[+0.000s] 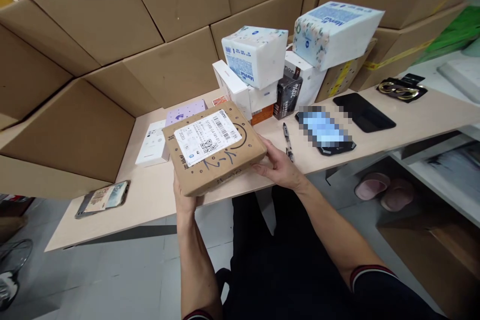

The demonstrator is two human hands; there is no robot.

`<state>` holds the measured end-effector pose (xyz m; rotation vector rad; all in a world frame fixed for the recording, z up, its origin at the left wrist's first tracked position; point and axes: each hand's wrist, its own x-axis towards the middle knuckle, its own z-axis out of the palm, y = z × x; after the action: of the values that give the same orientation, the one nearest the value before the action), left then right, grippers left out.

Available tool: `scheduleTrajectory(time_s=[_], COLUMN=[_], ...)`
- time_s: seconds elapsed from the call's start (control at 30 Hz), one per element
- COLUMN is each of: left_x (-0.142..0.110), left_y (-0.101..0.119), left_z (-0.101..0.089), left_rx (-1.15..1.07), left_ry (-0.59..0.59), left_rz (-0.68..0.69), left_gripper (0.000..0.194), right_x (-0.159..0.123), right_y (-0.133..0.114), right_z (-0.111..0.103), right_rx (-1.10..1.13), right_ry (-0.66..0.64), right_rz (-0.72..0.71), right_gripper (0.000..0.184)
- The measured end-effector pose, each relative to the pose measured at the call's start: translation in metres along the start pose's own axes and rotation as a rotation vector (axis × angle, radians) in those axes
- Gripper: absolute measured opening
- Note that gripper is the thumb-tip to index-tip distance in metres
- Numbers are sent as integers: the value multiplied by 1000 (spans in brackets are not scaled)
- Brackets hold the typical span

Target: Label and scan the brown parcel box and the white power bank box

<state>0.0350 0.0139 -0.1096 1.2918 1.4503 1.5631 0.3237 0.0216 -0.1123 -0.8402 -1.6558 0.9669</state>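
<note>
Between my two hands I hold a brown cardboard parcel, tilted, above the table's front edge. A white shipping label with barcodes and QR codes covers much of its top, and handwriting shows beside it. My left hand grips the parcel's lower left side, its fingers mostly hidden beneath. At the right end, my right hand closes on the corner, thumb and fingers against the side. Just past that hand lies a pen. A white box and a lilac box sit behind the parcel.
Tissue packs are stacked on small boxes, with a dark box alongside. To the right lie a phone-like device, a black tablet and gold-coloured items. Banknotes rest on a phone at left. Large cartons line the back.
</note>
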Motion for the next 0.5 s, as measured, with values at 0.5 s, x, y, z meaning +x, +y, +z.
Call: scheduleTrajectory(time_s=[0.5], left_x=[-13], left_y=[15], left_z=[16], left_rx=[462], left_ry=[119], left_rz=[2], left_gripper=[31], right_x=[-7], right_y=[-3], right_z=[-8], right_rx=[-327], right_ry=[404], right_rz=[-48], right_gripper=[50])
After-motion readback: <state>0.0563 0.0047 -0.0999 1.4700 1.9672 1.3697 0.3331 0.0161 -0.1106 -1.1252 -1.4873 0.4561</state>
